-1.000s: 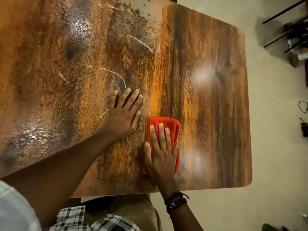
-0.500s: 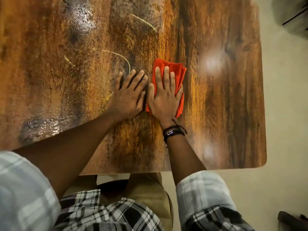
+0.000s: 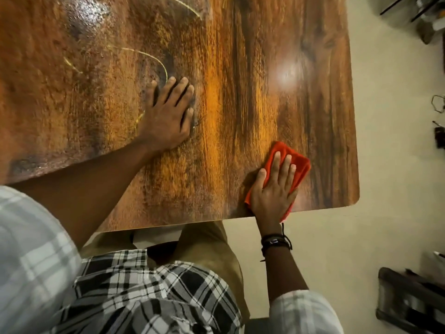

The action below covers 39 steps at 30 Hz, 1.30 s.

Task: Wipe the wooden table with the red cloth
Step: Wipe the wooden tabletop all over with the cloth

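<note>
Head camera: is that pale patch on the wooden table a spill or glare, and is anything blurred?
Head view: the soft-edged pale round patch on the brown wooden table looks like lamp glare, not liquid; the right hand flat on the folded red cloth is sharp; the checked left sleeve and dark floor clutter at bottom right are blurred.

**No lettering to read**

From where I stand, nothing legible shows. There is no word, brand or number on the wooden table, the red cloth, the checked shirt or the dark wristbands. The clutter on the floor along the right edge is too small and blurred to make out any marking.
</note>
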Each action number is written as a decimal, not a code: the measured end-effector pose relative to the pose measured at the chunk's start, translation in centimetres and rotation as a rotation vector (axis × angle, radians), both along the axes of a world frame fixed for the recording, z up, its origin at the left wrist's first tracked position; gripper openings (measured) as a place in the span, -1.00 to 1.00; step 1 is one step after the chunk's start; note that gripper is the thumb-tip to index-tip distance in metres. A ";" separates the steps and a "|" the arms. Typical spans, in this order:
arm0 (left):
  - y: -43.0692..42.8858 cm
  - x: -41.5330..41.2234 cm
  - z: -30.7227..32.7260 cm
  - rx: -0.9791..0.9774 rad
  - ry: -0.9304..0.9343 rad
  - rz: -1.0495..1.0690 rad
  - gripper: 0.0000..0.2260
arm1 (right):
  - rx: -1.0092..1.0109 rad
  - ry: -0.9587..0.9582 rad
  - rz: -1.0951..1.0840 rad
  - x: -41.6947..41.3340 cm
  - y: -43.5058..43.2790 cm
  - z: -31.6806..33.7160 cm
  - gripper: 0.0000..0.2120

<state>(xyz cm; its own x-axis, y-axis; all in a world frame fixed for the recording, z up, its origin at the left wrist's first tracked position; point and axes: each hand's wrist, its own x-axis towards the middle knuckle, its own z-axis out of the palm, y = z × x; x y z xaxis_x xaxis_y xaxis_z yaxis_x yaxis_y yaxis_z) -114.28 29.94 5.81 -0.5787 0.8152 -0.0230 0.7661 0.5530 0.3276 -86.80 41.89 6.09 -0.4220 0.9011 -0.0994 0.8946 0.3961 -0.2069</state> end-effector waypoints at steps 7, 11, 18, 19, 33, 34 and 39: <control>-0.3 -0.1 0.0 0.033 0.019 -0.005 -0.49 | -0.018 0.057 0.127 -2.1 -9.6 0.2 -0.45; -0.6 -0.3 -0.5 0.114 -0.005 -0.003 -0.50 | -0.046 0.032 0.373 -4.2 -14.2 0.2 -0.46; -0.7 -0.8 -0.7 0.292 -0.120 0.063 -0.54 | 0.038 0.039 0.431 -13.5 -7.8 -0.3 -0.45; -0.7 -0.8 -0.7 0.300 -0.136 0.068 -0.54 | 0.044 0.034 0.432 -15.5 -6.3 -0.3 -0.44; -0.3 -7.7 1.2 0.257 -0.141 0.139 -0.56 | -0.025 0.047 0.505 -11.0 -9.2 0.4 -0.43; -0.1 -9.3 1.1 0.239 -0.103 0.141 -0.56 | -0.038 0.045 0.508 -10.9 -9.1 0.3 -0.43; 0.9 -12.9 -0.1 0.181 -0.006 0.128 -0.52 | 0.065 0.023 0.553 -15.3 -5.6 -0.2 -0.42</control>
<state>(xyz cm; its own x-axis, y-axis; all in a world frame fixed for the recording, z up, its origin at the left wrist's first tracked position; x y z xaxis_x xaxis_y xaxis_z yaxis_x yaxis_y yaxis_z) -127.15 30.80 5.72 -0.6779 0.7264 0.1130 0.6912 0.5774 0.4345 -102.10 36.28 5.87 -0.8352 0.5488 -0.0361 0.5454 0.8178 -0.1837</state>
